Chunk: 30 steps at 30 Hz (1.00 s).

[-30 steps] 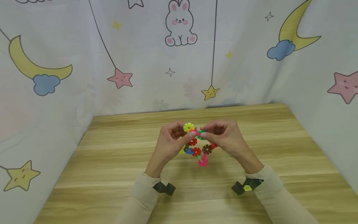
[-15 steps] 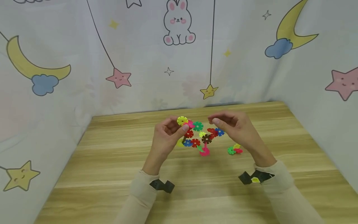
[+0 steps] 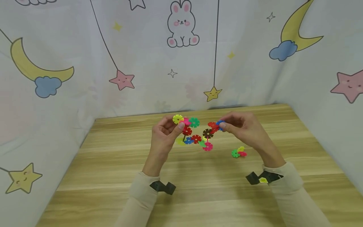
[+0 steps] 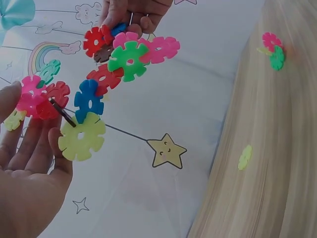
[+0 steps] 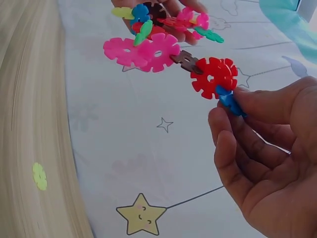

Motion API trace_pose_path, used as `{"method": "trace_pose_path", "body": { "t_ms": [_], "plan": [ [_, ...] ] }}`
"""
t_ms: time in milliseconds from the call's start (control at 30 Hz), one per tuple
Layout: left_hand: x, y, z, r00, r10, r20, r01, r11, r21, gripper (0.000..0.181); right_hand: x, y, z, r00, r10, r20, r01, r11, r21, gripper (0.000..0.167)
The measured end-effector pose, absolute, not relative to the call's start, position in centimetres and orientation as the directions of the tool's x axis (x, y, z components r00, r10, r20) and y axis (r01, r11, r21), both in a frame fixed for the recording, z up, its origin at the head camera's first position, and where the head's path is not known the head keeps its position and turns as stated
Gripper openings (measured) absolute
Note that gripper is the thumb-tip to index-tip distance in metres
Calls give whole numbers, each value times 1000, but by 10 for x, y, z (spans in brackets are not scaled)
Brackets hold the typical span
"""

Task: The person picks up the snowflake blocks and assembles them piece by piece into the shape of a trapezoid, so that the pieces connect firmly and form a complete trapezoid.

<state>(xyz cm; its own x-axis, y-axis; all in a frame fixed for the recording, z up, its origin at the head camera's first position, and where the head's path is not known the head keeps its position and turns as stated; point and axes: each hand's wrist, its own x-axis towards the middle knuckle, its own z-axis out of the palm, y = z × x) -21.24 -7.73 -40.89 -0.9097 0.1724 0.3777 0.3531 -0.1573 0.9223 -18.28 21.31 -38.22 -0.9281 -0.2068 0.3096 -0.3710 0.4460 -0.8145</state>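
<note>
A chain of notched plastic flower discs (image 3: 196, 139) in several colours hangs in a sagging curve between my two hands, above the table. At its left end, my left hand (image 3: 163, 142) pinches a pink disc (image 4: 30, 104) between thumb and fingers, with a yellow disc (image 3: 177, 119) and a green disc (image 3: 194, 122) joined beside it. At the other end, my right hand (image 3: 246, 130) pinches a blue disc (image 5: 230, 101), which is joined to red discs (image 5: 210, 78). Brown and pink discs follow lower along the chain. The two ends stand apart.
A small joined cluster of green, yellow and pink discs (image 3: 235, 153) lies on the wooden table (image 3: 198, 189), right of the chain. One loose yellow disc (image 4: 245, 157) also lies on the table. A printed white cloth (image 3: 147, 56) stands behind.
My right hand has left the green disc, moved right and taken hold of the blue end disc. My left hand has shifted left and slightly up with its end. The chain is raised and spread wider.
</note>
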Motion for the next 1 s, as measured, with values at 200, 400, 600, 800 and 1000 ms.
{"method": "trace_pose_path", "body": {
  "t_ms": [200,400,600,800,1000],
  "plan": [
    [-213,-80,-409,-913,188,363,340,-144,929,30,-181,214,-380,-918,-159,364,-397,419,-817,14],
    [-217,-85,-412,-891,232,389,359,-161,919,38,-180,217,-375,-877,-142,459,-476,381,-792,9],
    [-223,-91,-418,-882,256,395,344,-221,913,41,-176,220,-368,-868,-144,475,-495,328,-805,9],
    [-236,-90,-433,-906,261,333,311,-124,942,39,-166,224,-359,-859,-160,486,-510,197,-838,8],
    [-257,-76,-453,-910,363,200,264,136,955,34,-153,224,-352,-814,-178,553,-568,51,-821,12]
  ]
}}
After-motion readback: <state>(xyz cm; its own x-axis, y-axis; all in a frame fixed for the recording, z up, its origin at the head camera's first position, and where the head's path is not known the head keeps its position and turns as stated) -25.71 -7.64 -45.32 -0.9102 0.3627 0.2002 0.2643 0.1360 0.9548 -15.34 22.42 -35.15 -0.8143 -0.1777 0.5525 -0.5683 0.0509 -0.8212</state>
